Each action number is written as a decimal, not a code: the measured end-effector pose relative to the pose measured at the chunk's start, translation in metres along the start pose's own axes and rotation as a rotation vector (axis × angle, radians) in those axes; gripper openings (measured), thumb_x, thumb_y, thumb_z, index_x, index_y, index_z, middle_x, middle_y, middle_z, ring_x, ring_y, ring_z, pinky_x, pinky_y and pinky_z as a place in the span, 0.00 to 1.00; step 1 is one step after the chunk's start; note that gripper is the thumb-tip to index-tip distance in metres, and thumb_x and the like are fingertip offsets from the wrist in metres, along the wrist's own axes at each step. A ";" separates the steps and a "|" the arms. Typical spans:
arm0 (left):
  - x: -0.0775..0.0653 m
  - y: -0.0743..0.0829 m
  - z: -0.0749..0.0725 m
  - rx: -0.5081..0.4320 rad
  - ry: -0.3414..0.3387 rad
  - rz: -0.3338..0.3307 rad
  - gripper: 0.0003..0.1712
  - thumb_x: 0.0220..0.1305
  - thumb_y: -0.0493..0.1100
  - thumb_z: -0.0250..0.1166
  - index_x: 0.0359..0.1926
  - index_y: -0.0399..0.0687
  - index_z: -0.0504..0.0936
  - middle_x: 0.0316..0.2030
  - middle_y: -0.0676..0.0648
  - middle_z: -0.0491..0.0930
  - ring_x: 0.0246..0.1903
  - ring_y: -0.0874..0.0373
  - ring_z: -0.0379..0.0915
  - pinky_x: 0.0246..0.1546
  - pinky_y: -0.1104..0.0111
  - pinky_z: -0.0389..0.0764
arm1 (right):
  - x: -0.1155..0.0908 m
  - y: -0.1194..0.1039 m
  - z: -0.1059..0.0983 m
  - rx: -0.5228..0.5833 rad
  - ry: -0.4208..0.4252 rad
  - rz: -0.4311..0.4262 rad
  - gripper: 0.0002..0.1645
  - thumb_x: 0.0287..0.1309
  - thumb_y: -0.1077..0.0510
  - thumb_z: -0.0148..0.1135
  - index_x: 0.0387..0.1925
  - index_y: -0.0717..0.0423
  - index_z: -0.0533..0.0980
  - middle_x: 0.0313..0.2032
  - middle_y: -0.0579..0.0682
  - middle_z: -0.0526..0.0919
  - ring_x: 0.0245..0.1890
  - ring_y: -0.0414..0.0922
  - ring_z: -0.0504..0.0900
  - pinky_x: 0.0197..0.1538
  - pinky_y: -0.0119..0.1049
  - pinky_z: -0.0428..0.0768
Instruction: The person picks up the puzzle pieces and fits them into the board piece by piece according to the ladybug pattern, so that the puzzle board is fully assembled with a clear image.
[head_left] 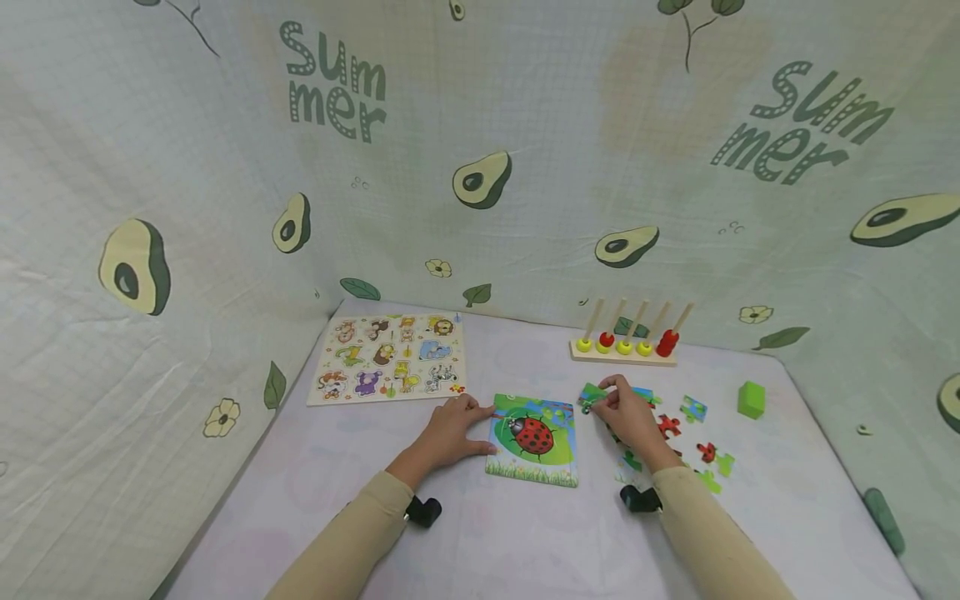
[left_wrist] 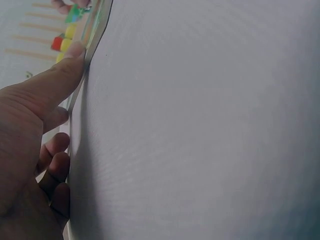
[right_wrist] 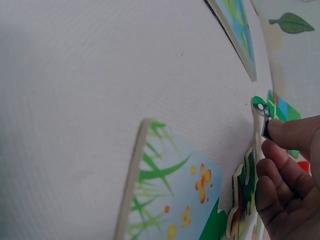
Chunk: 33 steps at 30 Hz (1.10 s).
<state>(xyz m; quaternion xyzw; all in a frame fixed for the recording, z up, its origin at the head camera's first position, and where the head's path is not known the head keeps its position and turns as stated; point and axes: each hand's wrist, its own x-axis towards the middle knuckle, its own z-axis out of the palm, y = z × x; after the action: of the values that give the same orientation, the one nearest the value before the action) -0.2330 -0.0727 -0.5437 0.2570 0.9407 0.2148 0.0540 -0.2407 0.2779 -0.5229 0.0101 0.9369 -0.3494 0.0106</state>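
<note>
A square ladybug picture board (head_left: 532, 437) lies flat on the white cloth in the middle of the head view. At its left edge my left hand (head_left: 453, 433) touches it with thumb and forefinger spread apart. To the right of the board, my right hand (head_left: 630, 417) pinches a green jigsaw piece (right_wrist: 263, 111) showing a black-and-white eye, between thumb and fingers. Around and partly beneath that hand are loose jigsaw pieces, among them a red one (head_left: 668, 426) and a blue-green one (head_left: 693, 408). My right hand hides some of them.
An animal puzzle board (head_left: 390, 387) lies at the back left. Further back on the right stands a wooden peg stacker (head_left: 624, 358) with red and yellow beads. A green block (head_left: 751, 400) sits at the right. Printed cloth walls (head_left: 540, 192) enclose the back and sides.
</note>
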 end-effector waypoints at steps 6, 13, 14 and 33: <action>0.001 -0.001 0.001 -0.001 -0.008 -0.004 0.44 0.57 0.69 0.70 0.72 0.62 0.73 0.53 0.51 0.70 0.50 0.56 0.64 0.52 0.57 0.66 | -0.002 -0.003 0.001 -0.014 0.008 -0.001 0.18 0.70 0.56 0.63 0.55 0.54 0.67 0.43 0.56 0.81 0.40 0.50 0.80 0.41 0.45 0.78; 0.001 0.000 0.000 -0.008 -0.011 -0.008 0.44 0.57 0.69 0.70 0.72 0.62 0.73 0.54 0.51 0.70 0.50 0.56 0.64 0.52 0.56 0.67 | -0.001 -0.004 0.004 0.003 0.013 -0.020 0.16 0.71 0.57 0.61 0.55 0.54 0.69 0.42 0.55 0.80 0.40 0.49 0.80 0.43 0.47 0.77; 0.001 0.000 0.000 -0.009 -0.010 -0.006 0.44 0.57 0.69 0.70 0.72 0.61 0.73 0.54 0.51 0.70 0.50 0.55 0.64 0.52 0.56 0.67 | -0.001 -0.004 0.004 0.005 0.016 -0.022 0.16 0.71 0.57 0.61 0.56 0.54 0.69 0.42 0.54 0.80 0.40 0.49 0.79 0.43 0.46 0.76; 0.000 0.001 -0.001 -0.005 -0.006 -0.013 0.45 0.56 0.69 0.71 0.72 0.61 0.73 0.54 0.50 0.71 0.51 0.55 0.65 0.53 0.54 0.68 | 0.002 -0.015 0.007 0.170 -0.043 -0.039 0.17 0.70 0.56 0.64 0.56 0.55 0.74 0.34 0.51 0.82 0.31 0.45 0.75 0.33 0.37 0.74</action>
<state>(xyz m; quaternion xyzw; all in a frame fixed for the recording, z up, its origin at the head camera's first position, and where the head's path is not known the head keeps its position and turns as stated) -0.2331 -0.0720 -0.5428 0.2513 0.9417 0.2159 0.0587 -0.2431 0.2624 -0.5184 -0.0149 0.9033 -0.4280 0.0230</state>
